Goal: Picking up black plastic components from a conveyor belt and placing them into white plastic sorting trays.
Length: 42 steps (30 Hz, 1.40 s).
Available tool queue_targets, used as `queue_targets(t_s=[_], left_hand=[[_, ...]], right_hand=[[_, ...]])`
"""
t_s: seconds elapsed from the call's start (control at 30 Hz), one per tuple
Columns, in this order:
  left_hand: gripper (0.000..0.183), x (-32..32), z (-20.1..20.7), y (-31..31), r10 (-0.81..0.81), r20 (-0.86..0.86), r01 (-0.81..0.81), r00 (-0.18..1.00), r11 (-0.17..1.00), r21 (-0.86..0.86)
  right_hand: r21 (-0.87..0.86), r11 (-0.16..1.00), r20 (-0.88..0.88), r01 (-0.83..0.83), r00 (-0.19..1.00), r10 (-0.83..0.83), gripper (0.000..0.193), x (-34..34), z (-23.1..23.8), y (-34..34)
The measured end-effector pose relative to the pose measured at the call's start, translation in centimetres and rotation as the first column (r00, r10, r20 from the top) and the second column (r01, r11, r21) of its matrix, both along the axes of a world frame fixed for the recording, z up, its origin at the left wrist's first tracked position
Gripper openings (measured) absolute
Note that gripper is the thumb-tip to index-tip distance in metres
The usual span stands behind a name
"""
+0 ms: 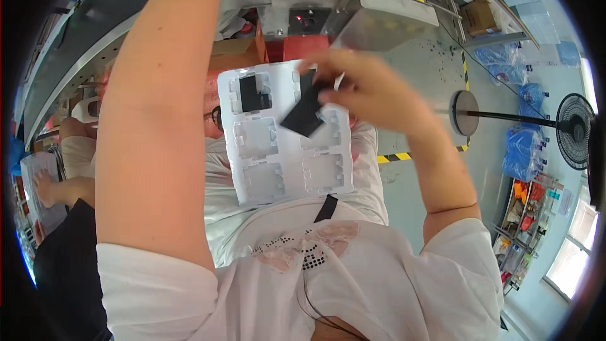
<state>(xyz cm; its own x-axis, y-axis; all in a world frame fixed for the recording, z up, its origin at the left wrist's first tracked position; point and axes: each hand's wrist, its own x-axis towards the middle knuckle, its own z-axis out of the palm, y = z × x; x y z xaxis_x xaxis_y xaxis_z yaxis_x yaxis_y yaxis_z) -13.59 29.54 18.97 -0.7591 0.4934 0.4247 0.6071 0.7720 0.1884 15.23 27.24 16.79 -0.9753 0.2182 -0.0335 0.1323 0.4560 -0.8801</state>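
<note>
Black flat rectangular piece [305, 113] is pinched in the blurred fingers of the right hand [360, 85], tilted over the right column of a white six-pocket plastic tray [291, 167]; another black piece [250, 93] sits in the upper-left pocket; the left hand lies beyond the upper edge, its grip impossible to tell
</note>
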Motion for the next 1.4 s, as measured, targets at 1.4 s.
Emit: queue_targets(t_s=[1.4], left_hand=[[0.087,17.3,-22.3,-28.6,-0.417,0.491,0.399,0.765,0.905,0.147]], right_hand=[[0.619,0.785,0.069,0.026,0.994,-0.088,0.067,12.5,-17.8,-10.7]])
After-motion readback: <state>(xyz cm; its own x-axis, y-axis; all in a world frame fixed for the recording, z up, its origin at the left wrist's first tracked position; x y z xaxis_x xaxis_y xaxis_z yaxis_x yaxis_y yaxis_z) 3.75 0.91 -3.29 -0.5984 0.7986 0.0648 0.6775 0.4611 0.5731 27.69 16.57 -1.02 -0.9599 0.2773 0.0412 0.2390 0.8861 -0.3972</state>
